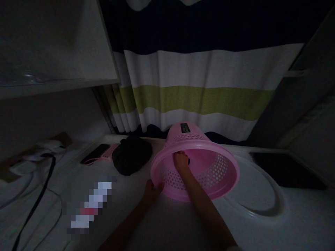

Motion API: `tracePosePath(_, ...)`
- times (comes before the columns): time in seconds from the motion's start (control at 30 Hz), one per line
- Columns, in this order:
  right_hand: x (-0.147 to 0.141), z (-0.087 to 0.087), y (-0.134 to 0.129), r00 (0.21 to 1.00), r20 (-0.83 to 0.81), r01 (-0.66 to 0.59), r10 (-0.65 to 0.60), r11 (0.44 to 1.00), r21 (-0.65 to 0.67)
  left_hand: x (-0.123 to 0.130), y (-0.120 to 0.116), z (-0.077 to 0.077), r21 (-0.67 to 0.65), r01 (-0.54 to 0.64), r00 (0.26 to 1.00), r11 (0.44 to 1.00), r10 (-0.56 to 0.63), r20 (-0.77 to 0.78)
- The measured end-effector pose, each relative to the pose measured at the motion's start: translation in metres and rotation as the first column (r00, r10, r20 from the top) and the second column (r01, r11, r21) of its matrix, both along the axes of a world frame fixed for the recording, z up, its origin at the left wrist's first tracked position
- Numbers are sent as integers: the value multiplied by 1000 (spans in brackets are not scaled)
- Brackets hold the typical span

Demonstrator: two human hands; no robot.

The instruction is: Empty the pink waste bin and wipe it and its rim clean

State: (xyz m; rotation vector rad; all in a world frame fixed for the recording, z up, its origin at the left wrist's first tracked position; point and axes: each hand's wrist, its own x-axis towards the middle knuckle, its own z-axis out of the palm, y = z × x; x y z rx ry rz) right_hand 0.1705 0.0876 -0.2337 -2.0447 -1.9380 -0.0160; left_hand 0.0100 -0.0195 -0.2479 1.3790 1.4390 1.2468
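Observation:
A pink plastic basket with perforated walls lies tilted on its side, its wide mouth facing me. My left hand grips the lower left of its rim, thumb over the edge. Deep inside the basket is my right hand, its fingers curled closed. A small dark bit shows beside those fingers, but what it belongs to is too dim to make out. On the basket's outer wall sits a dark label.
A white round lid or tray lies right of the basket, near a dark flat panel. To the left are a black bundle, a phone, a pink item, plugs and cables. A striped curtain hangs behind.

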Motion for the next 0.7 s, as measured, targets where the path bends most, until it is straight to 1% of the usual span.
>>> tracePosePath(0.07, -2, 9, -7, 997, -44, -63, 64, 998, 22, 2, -4, 5, 39, 22, 1000, 999, -22, -1)
tracePosePath(0.13, -5, 19, -20, 986, -79, -143, 148, 987, 71, 4, -8, 13, 124, 32, 999, 992, -29, -24)
tracePosePath(0.2, -6, 27, -39, 965, -92, -233, 247, 962, 144, 5, -9, 23, 241, 13, 999, 971, 0, -55)
tracePosePath(0.27, -2, 31, -63, 931, -82, -331, 357, 916, 225, 6, -7, 35, 342, -15, 998, 940, 36, -56)
tracePosePath(0.3, 2, 32, -76, 882, -86, -413, 463, 848, 332, 6, -5, 42, 377, -28, 998, 926, 47, -42)
tracePosePath(0.33, 7, 34, -90, 838, -70, -463, 541, 773, 434, 7, -2, 50, 398, -36, 998, 917, 50, -24)
tracePosePath(0.4, 18, 42, -119, 796, 19, -497, 605, 636, 591, 8, 3, 66, 402, -34, 999, 915, 37, -2)
tracePosePath(0.43, 23, 48, -133, 790, 68, -497, 609, 573, 652, 9, 6, 73, 396, -25, 1000, 918, 26, 2)
tracePosePath(0.47, 29, 57, -147, 798, 108, -491, 593, 535, 687, 11, 8, 80, 395, -23, 1000, 919, 23, 5)
tracePosePath(0.5, 34, 66, -161, 789, 158, -512, 594, 492, 704, 12, 10, 87, 402, -24, 1000, 915, 23, 6)
tracePosePath(0.57, 48, 87, -187, 758, 307, -572, 576, 360, 737, 16, 12, 98, 435, -16, 1000, 900, 25, -14)
tracePosePath(0.6, 56, 97, -199, 784, 314, -547, 535, 356, 757, 17, 12, 102, 460, -4, 999, 888, 22, -34)
tracePosePath(0.63, 66, 105, -209, 820, 314, -498, 478, 326, 804, 17, 12, 107, 491, 18, 998, 871, 14, -61)
tracePosePath(0.67, 77, 112, -219, 863, 264, -429, 430, 350, 833, 17, 10, 111, 530, 48, 995, 847, 3, -95)
tracePosePath(0.7, 90, 117, -227, 895, 207, -360, 396, 364, 859, 16, 8, 116, 581, 77, 991, 810, 1, -133)
